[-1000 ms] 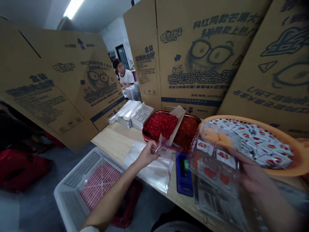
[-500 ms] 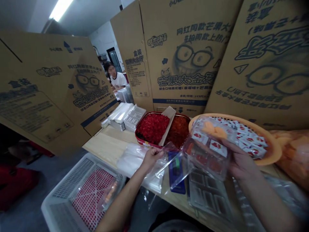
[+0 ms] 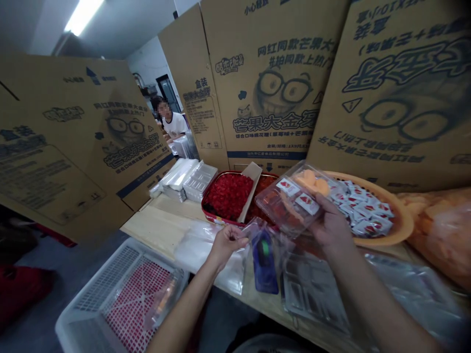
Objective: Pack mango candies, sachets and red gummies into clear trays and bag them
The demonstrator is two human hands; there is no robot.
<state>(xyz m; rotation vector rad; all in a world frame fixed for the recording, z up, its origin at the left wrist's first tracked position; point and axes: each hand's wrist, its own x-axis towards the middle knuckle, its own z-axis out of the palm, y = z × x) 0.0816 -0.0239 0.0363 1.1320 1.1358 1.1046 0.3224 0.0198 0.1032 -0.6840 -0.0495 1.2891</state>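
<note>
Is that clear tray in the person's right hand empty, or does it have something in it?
Not empty: the clear tray in the right hand shows orange pieces and red-printed sachets through its plastic.

1. The left hand (image 3: 228, 245) is bare, with skin showing to the fingertips.
2. The right hand (image 3: 331, 228) is bare too.
3. The left forearm (image 3: 187, 304) is bare and slender, running to the bottom edge.
4. The right forearm (image 3: 382, 299) is bare and blurs toward the lower right corner.
5. A dark patch (image 3: 243, 338) between the arms may be clothing; it is too dim to tell.
</note>
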